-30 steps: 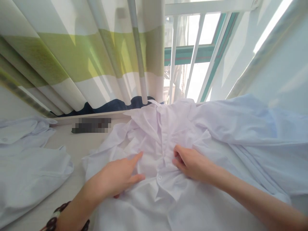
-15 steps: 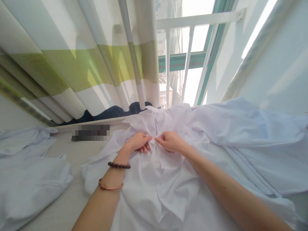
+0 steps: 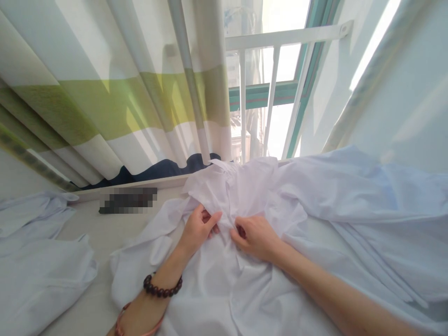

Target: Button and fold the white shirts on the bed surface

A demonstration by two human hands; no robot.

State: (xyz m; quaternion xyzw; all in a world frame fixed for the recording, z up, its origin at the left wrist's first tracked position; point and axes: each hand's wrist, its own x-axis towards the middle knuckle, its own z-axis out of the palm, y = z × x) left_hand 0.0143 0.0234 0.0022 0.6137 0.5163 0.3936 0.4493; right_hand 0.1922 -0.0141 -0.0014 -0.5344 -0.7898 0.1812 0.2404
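Note:
A white button shirt [image 3: 266, 196] lies spread and crumpled on a pale table [image 3: 94, 308], collar toward the window. My left hand [image 3: 198, 228] pinches the fabric along the shirt's front placket, just below the collar; a dark bead bracelet and a thin bangle are on that wrist. My right hand [image 3: 254, 235] sits right beside it, fingers curled into the same strip of cloth. The two hands nearly touch at the middle of the shirt front.
More pale shirts [image 3: 38, 266] lie heaped at the left. A blurred dark object [image 3: 128, 199] rests by the sill. A green-and-white striped curtain [image 3: 115, 98] hangs behind, beside a barred window [image 3: 269, 93]. A white wall rises at the right.
Both hands moved from the lower shirt front up toward the collar and came together; now they have pulled back a little and grip the placket. The view tilted slightly up.

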